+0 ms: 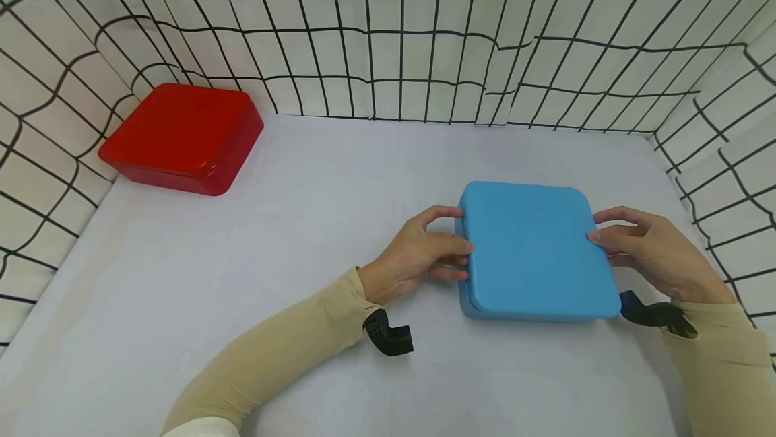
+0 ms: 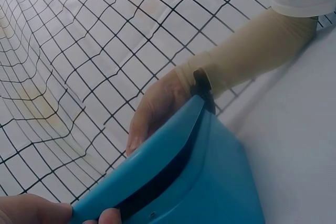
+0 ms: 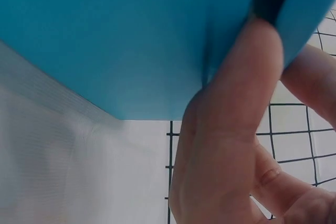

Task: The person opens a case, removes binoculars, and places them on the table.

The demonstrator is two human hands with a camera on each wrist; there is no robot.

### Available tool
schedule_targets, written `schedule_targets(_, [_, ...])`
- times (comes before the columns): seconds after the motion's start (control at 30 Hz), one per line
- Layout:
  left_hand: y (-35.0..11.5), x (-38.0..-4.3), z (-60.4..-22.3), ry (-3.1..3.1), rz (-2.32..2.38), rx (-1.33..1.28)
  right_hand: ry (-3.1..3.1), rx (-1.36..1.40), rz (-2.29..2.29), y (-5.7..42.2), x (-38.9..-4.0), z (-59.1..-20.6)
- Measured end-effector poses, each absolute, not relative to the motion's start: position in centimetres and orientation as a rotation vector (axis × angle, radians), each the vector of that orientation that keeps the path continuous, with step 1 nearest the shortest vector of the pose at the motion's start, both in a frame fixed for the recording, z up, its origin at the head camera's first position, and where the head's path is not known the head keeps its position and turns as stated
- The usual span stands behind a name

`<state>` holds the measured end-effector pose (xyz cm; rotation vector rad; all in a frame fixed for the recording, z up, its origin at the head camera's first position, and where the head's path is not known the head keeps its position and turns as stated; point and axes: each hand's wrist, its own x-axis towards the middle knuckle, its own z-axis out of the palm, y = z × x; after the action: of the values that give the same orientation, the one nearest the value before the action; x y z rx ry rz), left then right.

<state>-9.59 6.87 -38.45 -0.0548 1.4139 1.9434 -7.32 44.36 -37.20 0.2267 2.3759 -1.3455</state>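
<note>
A blue box lies on the white table right of centre in the head view, its flat lid (image 1: pixel 533 248) uppermost. My left hand (image 1: pixel 418 252) grips the lid's left edge, thumb on the rim. At the opposite edge my right hand (image 1: pixel 655 248) holds the lid between thumb and fingers. In the left wrist view a dark gap shows between the lid (image 2: pixel 152 163) and the box body (image 2: pixel 226 177), so the lid sits tilted and partly raised. The right wrist view shows the right hand (image 3: pixel 226 119) against the side wall (image 3: pixel 131 61). The box's inside is hidden.
A shut red box (image 1: pixel 182 134) lies at the back left corner of the white table (image 1: pixel 303 201). Black wire mesh (image 1: pixel 388 53) stands along the back and both sides, close to my right forearm. Dark wrist mounts (image 1: pixel 388 336) stick out from both sleeves.
</note>
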Motion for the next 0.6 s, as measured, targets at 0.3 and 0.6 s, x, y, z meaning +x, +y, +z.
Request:
schedule_targets(0.3, [6.87,-9.69,-38.47,1.411,1.943,-0.044,2.392,0.207,-1.338,44.57,-7.13,-37.26])
schedule_targets(0.6, [6.88,-9.72,-38.38,1.405,1.951,-0.052,2.413,0.185,-1.326,44.45,-7.07,-37.07])
